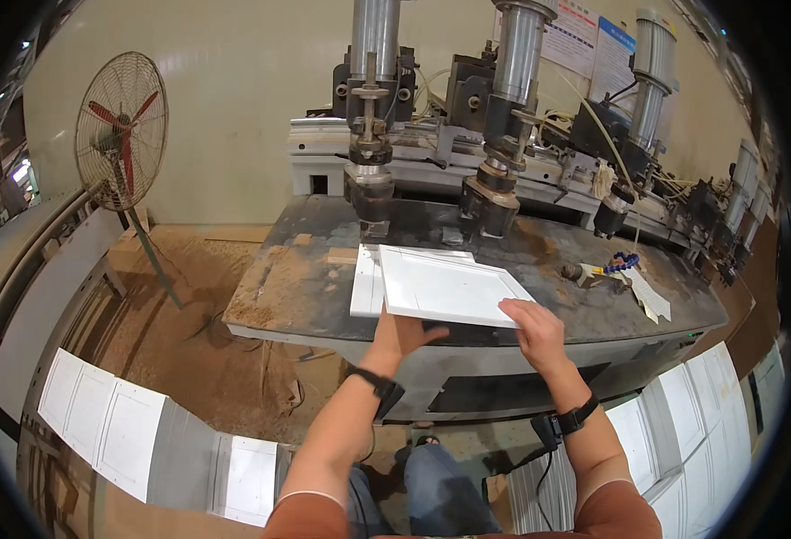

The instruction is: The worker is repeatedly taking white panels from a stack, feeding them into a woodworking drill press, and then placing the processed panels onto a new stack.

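Gripping a white panel at its right end with right hand, above the machine table's front edge; reaching beneath with left hand (fingers mostly hidden; cannot tell whether closed).

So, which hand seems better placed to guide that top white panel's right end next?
Probably the right hand: it grips the top white panel at its near right corner. The left hand is toward the near left corner, partly hidden beneath it.
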The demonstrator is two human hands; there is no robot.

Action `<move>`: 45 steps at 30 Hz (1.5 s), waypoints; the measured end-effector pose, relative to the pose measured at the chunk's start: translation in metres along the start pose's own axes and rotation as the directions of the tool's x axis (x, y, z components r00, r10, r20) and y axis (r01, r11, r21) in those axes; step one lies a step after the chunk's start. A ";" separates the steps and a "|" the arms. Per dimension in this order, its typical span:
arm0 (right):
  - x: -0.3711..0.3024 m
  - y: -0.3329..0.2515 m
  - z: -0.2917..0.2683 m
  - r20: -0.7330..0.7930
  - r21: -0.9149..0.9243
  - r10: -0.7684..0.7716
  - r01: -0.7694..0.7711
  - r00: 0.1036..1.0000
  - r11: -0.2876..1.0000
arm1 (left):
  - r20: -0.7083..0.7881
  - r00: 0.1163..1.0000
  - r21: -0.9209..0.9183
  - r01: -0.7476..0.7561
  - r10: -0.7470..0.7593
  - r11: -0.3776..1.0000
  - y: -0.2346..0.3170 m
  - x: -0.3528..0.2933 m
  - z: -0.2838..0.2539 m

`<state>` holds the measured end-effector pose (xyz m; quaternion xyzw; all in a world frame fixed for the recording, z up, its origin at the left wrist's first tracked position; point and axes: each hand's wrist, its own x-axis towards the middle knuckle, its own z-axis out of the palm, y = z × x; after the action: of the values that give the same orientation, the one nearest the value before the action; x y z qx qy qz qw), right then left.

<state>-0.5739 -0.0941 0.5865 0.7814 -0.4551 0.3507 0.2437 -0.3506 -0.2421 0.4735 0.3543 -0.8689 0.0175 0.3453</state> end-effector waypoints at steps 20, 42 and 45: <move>0.019 0.066 0.171 0.445 -0.005 0.081 -0.088 0.892 0.996 | -0.122 0.634 0.268 0.762 -0.764 0.590 0.092 -0.478 -0.164; -0.385 0.034 -0.180 -0.031 -0.853 0.999 -0.520 -0.027 -0.040 | 0.169 0.135 0.549 0.810 -0.976 0.207 -0.063 -0.577 0.002; -0.413 -0.005 -0.181 -0.138 -0.822 0.990 -0.555 -0.026 -0.130 | 0.182 0.087 0.515 0.840 -0.979 0.170 -0.068 -0.573 0.002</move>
<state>-0.7692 0.2579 0.3837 0.1767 -0.9812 -0.0317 0.0712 -0.0164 0.0523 0.1061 0.8555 -0.4891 -0.1700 -0.0041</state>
